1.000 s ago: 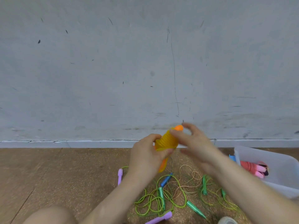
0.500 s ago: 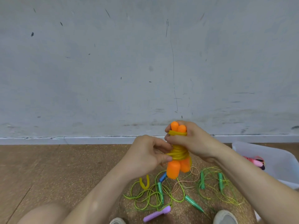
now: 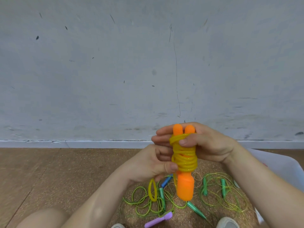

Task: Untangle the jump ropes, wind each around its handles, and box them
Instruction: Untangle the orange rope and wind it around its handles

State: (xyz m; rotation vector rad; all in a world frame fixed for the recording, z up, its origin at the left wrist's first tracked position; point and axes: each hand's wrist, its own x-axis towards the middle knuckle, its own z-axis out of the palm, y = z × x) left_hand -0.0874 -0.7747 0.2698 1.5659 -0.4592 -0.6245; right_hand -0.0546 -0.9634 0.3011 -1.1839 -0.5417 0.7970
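- Head view: I am seeing the right hand [image 3: 209,145] clasping the upper end of the two orange handles [image 3: 185,186]. Its thumb is pressing on the top turns, which I judge is pinning the winding so it is not springing loose.
- The left hand [image 3: 151,163] is gripping the lower coils of the yellow rope [image 3: 184,160] from the side, thumb lying on them. It seems to be steadying the bundle while the last slack is being handled.
- The handles are standing upright, side by side, between both hands, so the rope is binding them into one bundle.
- A loose yellow loop [image 3: 152,190] is hanging just below the left hand. I take it for the rope's tail, so the winding is looking nearly done but not yet tucked.
- The rope is looking like glossy, springy, translucent tubing, and the handles are smooth plastic with rounded tips.
- Below the hands, thin green ropes [image 3: 141,201] with tapered green handles [image 3: 195,209] are lying tangled on the speckled, cork-like floor [image 3: 49,170], near a purple handle [image 3: 158,219].
- The clear plastic box [image 3: 283,168] is sitting near the right hand, on its outer side, within easy reach for the finished bundle.
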